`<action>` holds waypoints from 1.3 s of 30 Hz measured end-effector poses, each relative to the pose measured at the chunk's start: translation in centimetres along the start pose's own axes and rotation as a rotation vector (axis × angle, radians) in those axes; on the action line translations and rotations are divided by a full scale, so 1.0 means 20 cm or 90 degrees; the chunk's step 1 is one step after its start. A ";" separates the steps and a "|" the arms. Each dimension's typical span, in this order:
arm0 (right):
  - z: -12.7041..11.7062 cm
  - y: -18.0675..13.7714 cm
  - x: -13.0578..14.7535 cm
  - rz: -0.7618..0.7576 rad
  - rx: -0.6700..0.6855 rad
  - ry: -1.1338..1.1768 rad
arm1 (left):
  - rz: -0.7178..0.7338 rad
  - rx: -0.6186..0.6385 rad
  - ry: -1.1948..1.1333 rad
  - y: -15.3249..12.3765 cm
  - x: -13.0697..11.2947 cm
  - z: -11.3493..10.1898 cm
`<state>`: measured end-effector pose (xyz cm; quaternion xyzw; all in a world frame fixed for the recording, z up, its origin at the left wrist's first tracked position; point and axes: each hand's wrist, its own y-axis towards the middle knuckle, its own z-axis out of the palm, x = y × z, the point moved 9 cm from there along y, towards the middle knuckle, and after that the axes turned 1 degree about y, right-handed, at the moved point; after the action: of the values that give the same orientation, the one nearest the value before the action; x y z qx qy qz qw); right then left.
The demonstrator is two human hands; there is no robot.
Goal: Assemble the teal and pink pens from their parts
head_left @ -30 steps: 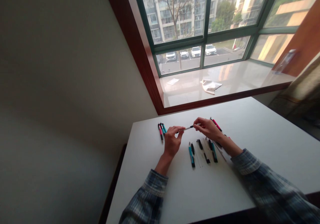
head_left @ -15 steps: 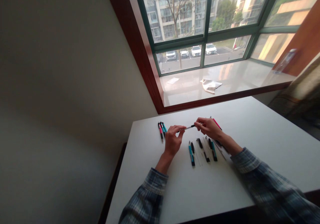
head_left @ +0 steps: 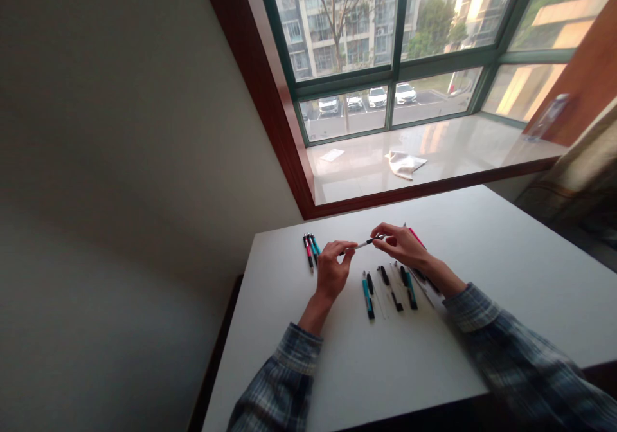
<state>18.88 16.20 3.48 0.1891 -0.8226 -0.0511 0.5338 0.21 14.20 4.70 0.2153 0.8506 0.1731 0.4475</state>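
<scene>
Compared with half a second before, we saw very little change. Both hands stayed on the same pen [head_left: 362,244], near the middle of the frame and a little above the table [head_left: 482,258]. The right fingertips had slid slightly to the left along the pen. The whole scene also sat a little higher in the frame, which came from the camera. The things lying on the table had not moved.

The left hand [head_left: 331,270] was closed narrowly. Its thumb and forefinger pinched the left, lower end of the pen, and the other fingers were curled in. The right hand [head_left: 405,247] pinched the dark right end in the same way, with its fingers bent and close together. Between the two hands the pen was tilted, with its right end higher. We could not tell if the pen was whole or in two pieces.

Just left of the left hand, three pens [head_left: 310,247] lay side by side. Below the right hand there was a row of pen parts [head_left: 388,287], teal and black. A pink pen [head_left: 415,236] showed behind the right hand. In the upper part of the frame, a cloth [head_left: 403,162] lay on the window sill [head_left: 457,143].
</scene>
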 end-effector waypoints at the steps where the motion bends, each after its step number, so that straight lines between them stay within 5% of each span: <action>1: 0.00 0.00 0.00 -0.003 0.002 0.004 | 0.000 0.001 0.000 0.00 0.00 0.00; 17: -0.05 0.01 0.08 -0.058 -0.028 -0.011 | -0.015 0.008 -0.033 0.02 0.05 -0.01; 23: -0.03 -0.04 0.15 -0.091 0.072 -0.018 | -0.011 0.015 -0.062 0.03 0.07 -0.02; 28: -0.03 -0.06 0.12 -0.070 0.001 -0.139 | 0.018 -0.054 0.003 0.04 0.03 -0.10; 33: 0.11 -0.01 0.11 -0.019 -0.033 -0.252 | -0.028 -0.231 0.048 0.04 0.12 -0.30; 39: 0.40 0.07 0.14 0.047 0.035 -0.331 | -0.133 -0.302 0.127 0.02 0.39 -0.44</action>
<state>10.37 15.45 2.93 0.1540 -0.9395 -0.0557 0.3008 -11.05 17.76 4.28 -0.0024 0.8436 0.3411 0.4147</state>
